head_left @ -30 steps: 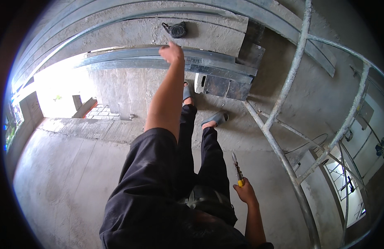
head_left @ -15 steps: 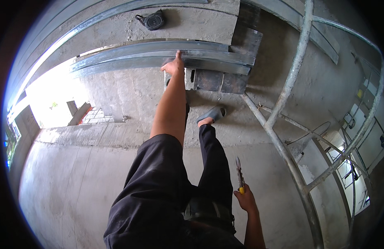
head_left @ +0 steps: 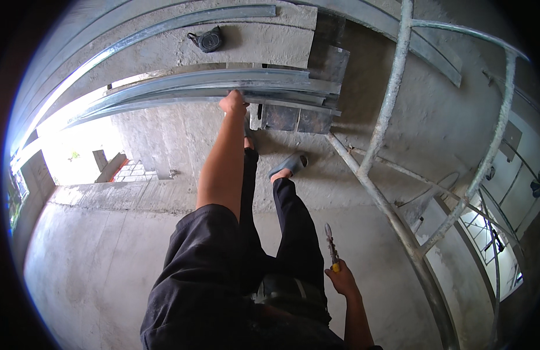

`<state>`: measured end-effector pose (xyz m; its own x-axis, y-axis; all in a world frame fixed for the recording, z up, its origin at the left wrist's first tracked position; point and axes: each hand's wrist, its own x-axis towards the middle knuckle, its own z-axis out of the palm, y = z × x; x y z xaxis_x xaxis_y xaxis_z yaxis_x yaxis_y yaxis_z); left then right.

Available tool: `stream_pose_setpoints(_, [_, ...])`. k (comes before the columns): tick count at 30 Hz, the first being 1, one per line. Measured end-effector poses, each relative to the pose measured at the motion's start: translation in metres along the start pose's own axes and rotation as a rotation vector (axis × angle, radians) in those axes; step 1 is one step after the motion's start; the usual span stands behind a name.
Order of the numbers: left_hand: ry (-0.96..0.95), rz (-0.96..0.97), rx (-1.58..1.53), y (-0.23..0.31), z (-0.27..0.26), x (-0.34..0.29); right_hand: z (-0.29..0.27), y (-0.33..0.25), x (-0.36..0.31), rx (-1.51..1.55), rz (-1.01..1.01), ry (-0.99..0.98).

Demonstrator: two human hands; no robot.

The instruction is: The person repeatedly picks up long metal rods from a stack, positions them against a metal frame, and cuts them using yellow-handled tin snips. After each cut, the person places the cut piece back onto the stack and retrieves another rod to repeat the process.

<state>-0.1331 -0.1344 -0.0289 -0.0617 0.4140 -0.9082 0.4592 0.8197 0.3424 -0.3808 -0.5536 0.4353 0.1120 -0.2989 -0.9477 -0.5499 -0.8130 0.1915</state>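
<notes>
My left hand (head_left: 233, 102) is stretched out ahead, its fingers closed on the near edge of a galvanized metal channel (head_left: 281, 100). That channel lies among several long ones stacked side by side, and my fingertips are partly hidden against it. Low on the right, my right hand (head_left: 343, 279) grips tin snips (head_left: 332, 248) by their yellow-tipped handles. The snips' pointed blades are directed forward, away from the channels' stack and over the floor.
A black rounded device with a strap (head_left: 206, 39) sits on a dusty board beyond the channels. Dark blocks (head_left: 281, 116) lie under the stack. Metal scaffold pipes (head_left: 392, 93) stand at right. My sandalled foot (head_left: 288, 165) is on the concrete floor. Daylight enters through an opening at left.
My left hand went from open with spread fingers to closed on a channel's near edge. The near channels have shifted and spread apart slightly. My right hand still holds the snips.
</notes>
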Motion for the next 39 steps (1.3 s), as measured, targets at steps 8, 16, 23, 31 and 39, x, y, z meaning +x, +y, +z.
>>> stream_pose_setpoints(8, [0.361, 0.391, -0.045, -0.019, -0.039, -0.039, -0.03, 0.033, -0.01, -0.065, -0.104, 0.051])
stream_pose_setpoints(16, [0.054, 0.286, -0.292, 0.041, -0.092, -0.216, -0.053, 0.067, -0.035, -0.12, -0.163, 0.051])
stream_pose_setpoints(23, [-0.298, 0.249, -0.467, 0.048, -0.219, -0.358, -0.108, 0.111, -0.021, -0.205, -0.29, 0.132])
stream_pose_setpoints(31, [-0.269, 0.197, -0.465, 0.029, -0.206, -0.326, -0.149, 0.137, 0.008, -0.202, -0.376, 0.211])
stream_pose_setpoints(39, [-0.032, 0.291, -0.365, -0.005, -0.175, -0.256, -0.135, 0.153, 0.037, -0.217, -0.366, 0.176])
